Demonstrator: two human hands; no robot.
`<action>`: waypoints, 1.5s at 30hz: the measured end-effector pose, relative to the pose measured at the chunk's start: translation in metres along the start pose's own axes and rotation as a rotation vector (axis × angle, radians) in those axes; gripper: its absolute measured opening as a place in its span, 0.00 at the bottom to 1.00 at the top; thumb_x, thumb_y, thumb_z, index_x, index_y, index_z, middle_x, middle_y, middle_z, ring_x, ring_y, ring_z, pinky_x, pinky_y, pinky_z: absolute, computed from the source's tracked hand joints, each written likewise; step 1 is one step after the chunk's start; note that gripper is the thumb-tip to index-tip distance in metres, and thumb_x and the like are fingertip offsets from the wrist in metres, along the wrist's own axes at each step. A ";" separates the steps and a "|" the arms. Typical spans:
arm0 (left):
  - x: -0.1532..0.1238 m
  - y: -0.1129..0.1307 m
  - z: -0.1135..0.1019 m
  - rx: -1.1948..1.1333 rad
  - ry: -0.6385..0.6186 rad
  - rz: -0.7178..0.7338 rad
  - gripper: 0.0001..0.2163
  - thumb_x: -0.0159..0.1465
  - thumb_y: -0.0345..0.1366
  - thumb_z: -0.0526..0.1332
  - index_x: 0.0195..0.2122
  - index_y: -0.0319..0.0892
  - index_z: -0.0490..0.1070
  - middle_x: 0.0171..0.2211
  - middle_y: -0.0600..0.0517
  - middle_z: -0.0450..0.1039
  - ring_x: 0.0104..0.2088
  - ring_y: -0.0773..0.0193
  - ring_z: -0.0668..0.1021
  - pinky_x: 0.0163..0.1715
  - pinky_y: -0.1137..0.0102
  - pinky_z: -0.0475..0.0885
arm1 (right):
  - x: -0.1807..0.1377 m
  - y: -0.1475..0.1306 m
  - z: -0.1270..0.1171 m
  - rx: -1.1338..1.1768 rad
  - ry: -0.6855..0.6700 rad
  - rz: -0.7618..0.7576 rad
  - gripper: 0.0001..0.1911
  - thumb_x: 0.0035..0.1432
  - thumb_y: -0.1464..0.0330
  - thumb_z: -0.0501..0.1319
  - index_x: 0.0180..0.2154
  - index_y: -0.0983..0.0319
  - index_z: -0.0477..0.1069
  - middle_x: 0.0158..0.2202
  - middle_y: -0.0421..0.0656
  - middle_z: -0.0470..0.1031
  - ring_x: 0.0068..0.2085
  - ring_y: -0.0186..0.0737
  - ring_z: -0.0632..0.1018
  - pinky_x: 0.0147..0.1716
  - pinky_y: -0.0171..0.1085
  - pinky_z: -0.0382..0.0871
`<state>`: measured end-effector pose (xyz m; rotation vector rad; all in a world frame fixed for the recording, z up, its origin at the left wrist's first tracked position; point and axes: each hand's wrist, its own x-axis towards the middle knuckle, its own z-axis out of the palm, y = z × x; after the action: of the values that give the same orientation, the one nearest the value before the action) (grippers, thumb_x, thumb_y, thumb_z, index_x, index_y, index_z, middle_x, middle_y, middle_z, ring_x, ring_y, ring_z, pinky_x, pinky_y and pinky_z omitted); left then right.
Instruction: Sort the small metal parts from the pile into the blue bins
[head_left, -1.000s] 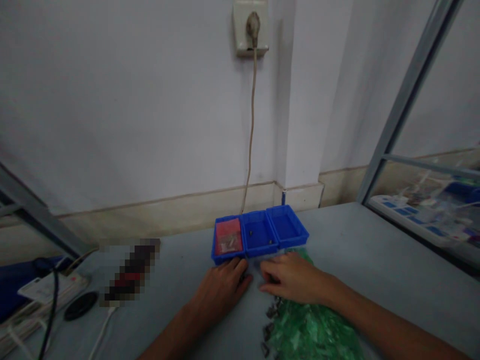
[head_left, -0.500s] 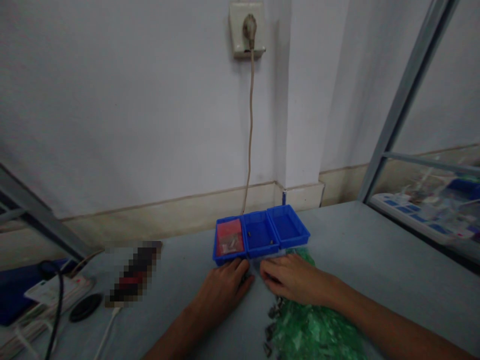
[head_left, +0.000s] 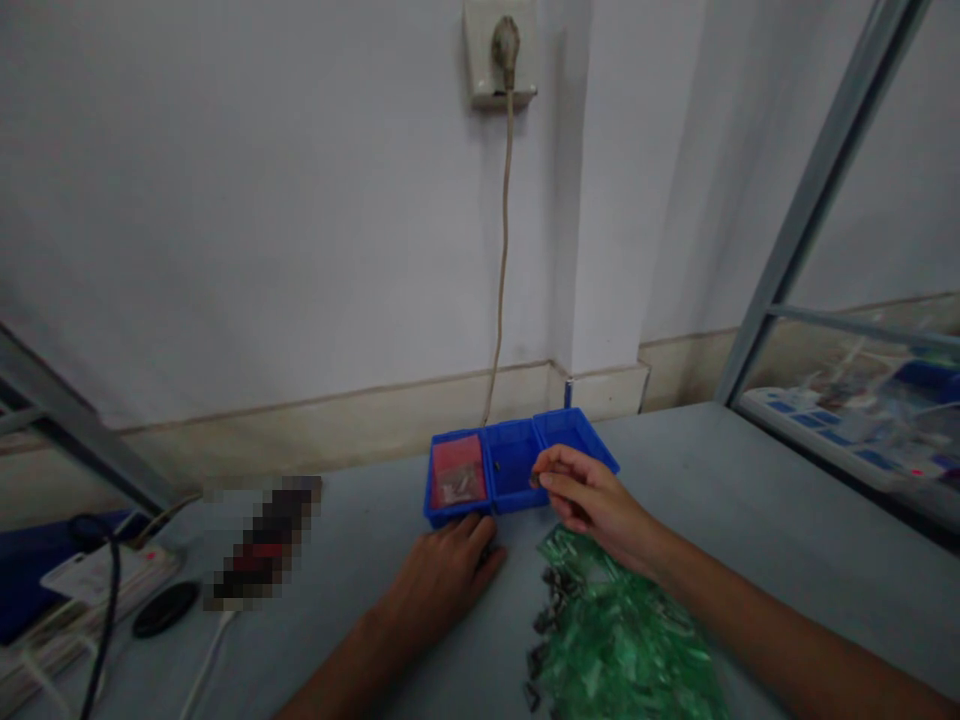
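Note:
My right hand [head_left: 589, 495] is closed in a pinch above the front right of the middle blue tray [head_left: 512, 500]. A small dark piece [head_left: 535, 479], apparently metal, shows at its fingertips. Resting on the table in front of the left blue tray [head_left: 429, 490], my left hand [head_left: 446, 565] has its fingers curled; what lies between thumb and fingers is too dark to name. A red-backed clear packet [head_left: 459, 465] fills that left tray. Below my right forearm lies green plastic wrap [head_left: 630, 650], with several small grey metal pieces [head_left: 534, 660] along its left edge.
A third blue tray [head_left: 566, 428] stands at the right end of the row, partly behind my right hand. On the left are a pixelated object [head_left: 262, 545] with a white cable and a black round disc [head_left: 166, 610]. A wall socket [head_left: 501, 60] holds a plug.
My right hand has risen from the table in front of the trays to over the middle tray, with a small piece in its fingertips. My left hand has stayed nearly still.

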<state>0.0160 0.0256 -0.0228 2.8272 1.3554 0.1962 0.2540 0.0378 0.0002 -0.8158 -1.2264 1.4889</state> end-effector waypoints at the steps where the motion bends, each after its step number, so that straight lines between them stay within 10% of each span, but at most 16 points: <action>1: 0.000 0.000 0.000 0.003 -0.001 -0.001 0.08 0.75 0.41 0.53 0.44 0.44 0.68 0.41 0.50 0.76 0.39 0.58 0.80 0.35 0.68 0.72 | 0.000 -0.001 0.000 0.080 -0.006 0.026 0.11 0.62 0.61 0.66 0.41 0.60 0.72 0.29 0.36 0.67 0.21 0.27 0.58 0.16 0.30 0.45; 11: -0.001 0.000 0.000 -0.003 0.004 -0.008 0.08 0.74 0.42 0.53 0.45 0.45 0.67 0.41 0.51 0.76 0.39 0.59 0.80 0.35 0.69 0.72 | 0.001 0.000 -0.002 0.364 -0.019 0.086 0.11 0.60 0.63 0.69 0.41 0.62 0.74 0.20 0.30 0.52 0.20 0.27 0.48 0.16 0.28 0.41; 21: -0.001 0.001 -0.001 -0.002 -0.002 -0.005 0.08 0.75 0.42 0.53 0.46 0.45 0.67 0.42 0.51 0.76 0.40 0.58 0.80 0.35 0.68 0.72 | 0.002 -0.001 -0.001 0.271 0.103 0.042 0.13 0.53 0.65 0.72 0.41 0.62 0.77 0.35 0.41 0.73 0.21 0.24 0.59 0.16 0.27 0.47; 45: -0.001 0.001 -0.002 -0.005 -0.014 -0.018 0.09 0.75 0.42 0.53 0.45 0.45 0.67 0.43 0.50 0.75 0.40 0.57 0.80 0.36 0.68 0.72 | 0.005 0.004 0.001 0.287 0.140 0.040 0.21 0.57 0.53 0.70 0.29 0.62 0.68 0.23 0.34 0.62 0.19 0.26 0.56 0.14 0.28 0.47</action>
<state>0.0156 0.0239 -0.0205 2.8058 1.3747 0.1793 0.2511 0.0422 -0.0031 -0.7397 -0.8725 1.5680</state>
